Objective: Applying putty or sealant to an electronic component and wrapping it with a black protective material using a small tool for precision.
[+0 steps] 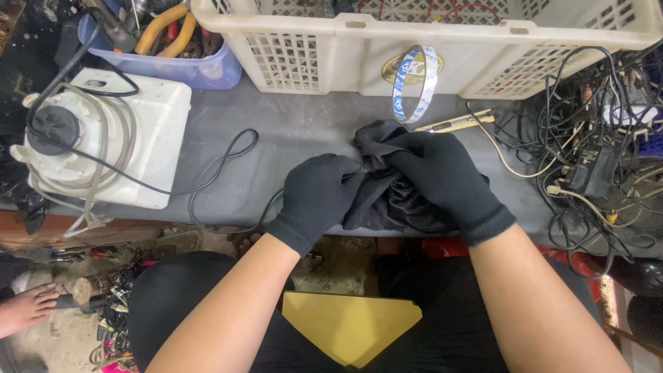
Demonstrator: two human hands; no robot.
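While our gloved left hand (316, 195) and right hand (442, 181) both clench crumpled black cloth (390, 200), the slotted cream basket (414, 48) at twelve o'clock holds wires.

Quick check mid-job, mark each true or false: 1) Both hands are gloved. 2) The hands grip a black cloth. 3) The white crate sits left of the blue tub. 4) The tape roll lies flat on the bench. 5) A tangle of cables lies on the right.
1) True: the left hand and right hand wear black gloves.
2) True: both clutch the black cloth.
3) False: the white crate is right of the blue tub.
4) False: the tape roll stands on edge, against the crate.
5) True: the cables are heaped at the right.
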